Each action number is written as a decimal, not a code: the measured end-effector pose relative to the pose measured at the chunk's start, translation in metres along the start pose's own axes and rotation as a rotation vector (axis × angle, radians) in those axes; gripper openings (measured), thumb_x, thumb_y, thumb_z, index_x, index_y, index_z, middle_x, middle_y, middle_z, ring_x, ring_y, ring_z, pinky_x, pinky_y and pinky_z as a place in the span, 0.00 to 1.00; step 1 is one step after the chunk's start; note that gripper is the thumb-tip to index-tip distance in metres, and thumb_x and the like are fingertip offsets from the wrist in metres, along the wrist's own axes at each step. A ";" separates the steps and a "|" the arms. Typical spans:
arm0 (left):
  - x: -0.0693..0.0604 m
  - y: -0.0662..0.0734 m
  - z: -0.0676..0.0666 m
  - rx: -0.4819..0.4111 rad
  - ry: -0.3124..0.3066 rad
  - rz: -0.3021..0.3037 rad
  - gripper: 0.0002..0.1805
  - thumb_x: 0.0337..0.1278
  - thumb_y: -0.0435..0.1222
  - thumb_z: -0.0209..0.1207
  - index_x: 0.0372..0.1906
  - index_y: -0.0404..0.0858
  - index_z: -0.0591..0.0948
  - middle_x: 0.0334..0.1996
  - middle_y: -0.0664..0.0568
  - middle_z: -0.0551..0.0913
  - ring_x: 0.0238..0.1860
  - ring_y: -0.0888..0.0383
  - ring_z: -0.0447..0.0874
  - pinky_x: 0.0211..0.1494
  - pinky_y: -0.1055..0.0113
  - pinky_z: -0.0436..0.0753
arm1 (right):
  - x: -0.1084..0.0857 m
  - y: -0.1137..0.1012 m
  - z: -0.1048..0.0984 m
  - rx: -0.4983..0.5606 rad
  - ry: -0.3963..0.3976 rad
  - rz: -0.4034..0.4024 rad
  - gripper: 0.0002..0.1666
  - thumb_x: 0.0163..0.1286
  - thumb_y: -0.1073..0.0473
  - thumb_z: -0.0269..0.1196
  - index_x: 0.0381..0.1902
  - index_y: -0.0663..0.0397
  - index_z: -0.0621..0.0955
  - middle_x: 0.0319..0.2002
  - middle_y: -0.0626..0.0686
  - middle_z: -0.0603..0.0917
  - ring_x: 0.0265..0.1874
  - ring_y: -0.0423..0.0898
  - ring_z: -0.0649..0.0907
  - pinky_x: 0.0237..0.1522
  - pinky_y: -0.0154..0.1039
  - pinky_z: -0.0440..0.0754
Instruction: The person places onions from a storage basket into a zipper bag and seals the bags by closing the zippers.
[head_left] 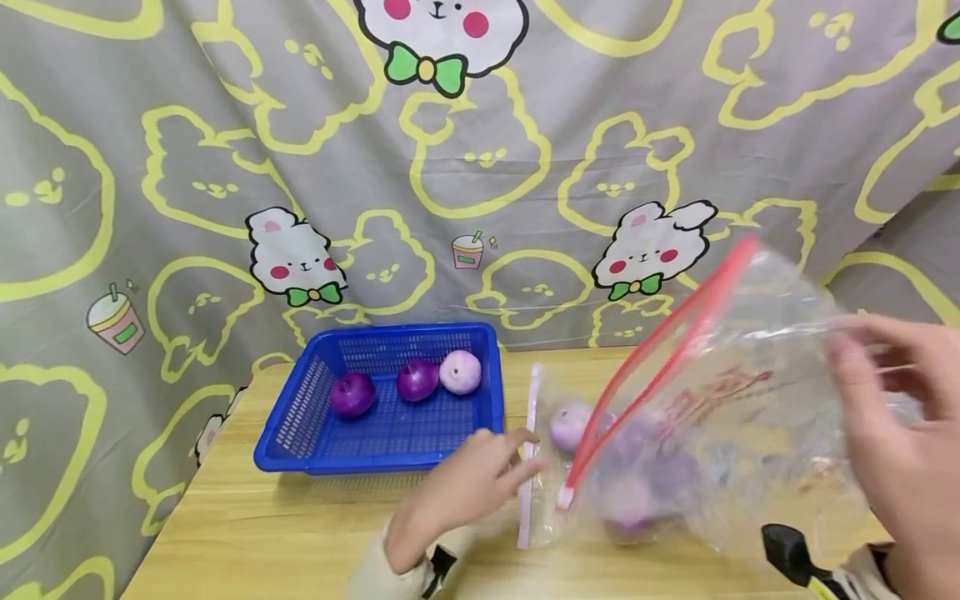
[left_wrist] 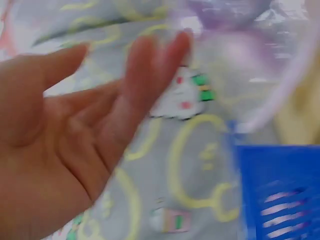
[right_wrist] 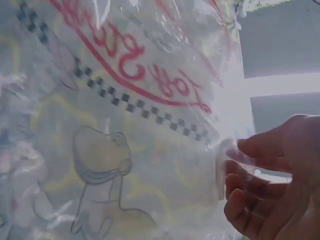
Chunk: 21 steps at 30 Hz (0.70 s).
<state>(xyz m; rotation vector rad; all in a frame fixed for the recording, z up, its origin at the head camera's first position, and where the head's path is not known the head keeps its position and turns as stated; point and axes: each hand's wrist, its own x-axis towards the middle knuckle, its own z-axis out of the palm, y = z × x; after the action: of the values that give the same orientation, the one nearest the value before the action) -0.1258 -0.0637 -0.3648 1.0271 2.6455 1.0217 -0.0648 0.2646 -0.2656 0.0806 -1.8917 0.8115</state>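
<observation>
My right hand (head_left: 903,425) pinches one edge of a clear printed zip bag (head_left: 795,333) with a red zipper and holds it up, tilted. In the right wrist view, curled fingers (right_wrist: 240,200) grip the plastic bag (right_wrist: 150,145). Behind it on the table lies a second clear zip bag (head_left: 546,508) with a lilac zipper strip. Several purple onions (head_left: 570,427) are in that bag, blurred through the plastic. My left hand (head_left: 476,475) is beside the lilac strip; whether it touches is unclear. Its fingers look loosely extended in the left wrist view (left_wrist: 100,120).
A blue plastic basket (head_left: 375,460) stands on the wooden table (head_left: 210,533) to the left, holding two dark purple onions (head_left: 352,395) and a paler onion (head_left: 460,372). A grey curtain (head_left: 360,183) with cartoon prints hangs directly behind the table.
</observation>
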 end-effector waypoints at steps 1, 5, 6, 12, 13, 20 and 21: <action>-0.006 0.003 -0.011 -0.074 0.052 0.049 0.20 0.76 0.48 0.49 0.54 0.39 0.82 0.24 0.60 0.82 0.24 0.70 0.80 0.28 0.76 0.79 | -0.002 -0.007 0.007 0.020 -0.028 -0.024 0.12 0.69 0.64 0.64 0.46 0.66 0.86 0.40 0.28 0.79 0.35 0.22 0.74 0.42 0.18 0.67; -0.032 0.013 -0.050 -0.343 0.160 0.242 0.16 0.79 0.36 0.44 0.49 0.40 0.84 0.33 0.52 0.87 0.34 0.61 0.87 0.28 0.68 0.83 | -0.016 -0.026 0.039 0.047 -0.147 -0.100 0.08 0.63 0.69 0.68 0.40 0.63 0.87 0.32 0.41 0.83 0.28 0.22 0.75 0.35 0.16 0.70; -0.039 0.014 -0.057 -0.376 0.146 0.270 0.16 0.78 0.33 0.44 0.48 0.40 0.84 0.34 0.51 0.88 0.35 0.60 0.87 0.26 0.67 0.83 | -0.020 -0.028 0.048 0.049 -0.165 -0.099 0.08 0.62 0.69 0.68 0.40 0.62 0.88 0.30 0.44 0.83 0.26 0.23 0.75 0.33 0.16 0.70; -0.056 0.015 -0.072 -0.223 -0.032 0.190 0.10 0.75 0.41 0.53 0.40 0.46 0.83 0.29 0.64 0.85 0.29 0.72 0.81 0.29 0.72 0.81 | -0.031 -0.022 0.093 0.042 -0.189 0.049 0.05 0.64 0.65 0.68 0.37 0.61 0.87 0.23 0.53 0.83 0.20 0.23 0.73 0.28 0.20 0.69; -0.055 0.015 -0.071 -0.185 -0.039 0.163 0.09 0.73 0.42 0.55 0.38 0.47 0.83 0.28 0.66 0.84 0.28 0.73 0.80 0.29 0.73 0.80 | -0.032 -0.020 0.098 0.041 -0.187 0.078 0.05 0.65 0.64 0.68 0.37 0.61 0.87 0.23 0.53 0.83 0.19 0.24 0.74 0.26 0.20 0.69; -0.050 0.016 -0.068 -0.137 0.100 0.093 0.08 0.69 0.36 0.59 0.31 0.46 0.82 0.22 0.63 0.81 0.23 0.71 0.77 0.23 0.74 0.77 | -0.034 -0.024 0.100 0.010 -0.168 0.210 0.16 0.67 0.62 0.67 0.52 0.56 0.84 0.43 0.54 0.84 0.24 0.22 0.77 0.24 0.18 0.70; -0.050 0.016 -0.067 -0.151 0.118 0.103 0.08 0.69 0.35 0.59 0.31 0.46 0.82 0.22 0.63 0.81 0.23 0.71 0.78 0.23 0.74 0.77 | -0.034 -0.030 0.097 0.009 -0.155 0.207 0.19 0.66 0.62 0.66 0.56 0.54 0.83 0.46 0.54 0.82 0.27 0.22 0.77 0.27 0.17 0.71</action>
<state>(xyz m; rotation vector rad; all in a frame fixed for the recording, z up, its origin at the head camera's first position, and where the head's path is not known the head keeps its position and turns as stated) -0.1015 -0.1239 -0.3089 1.1125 2.5800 1.3202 -0.1136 0.1764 -0.3028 -0.0488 -2.0658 0.9776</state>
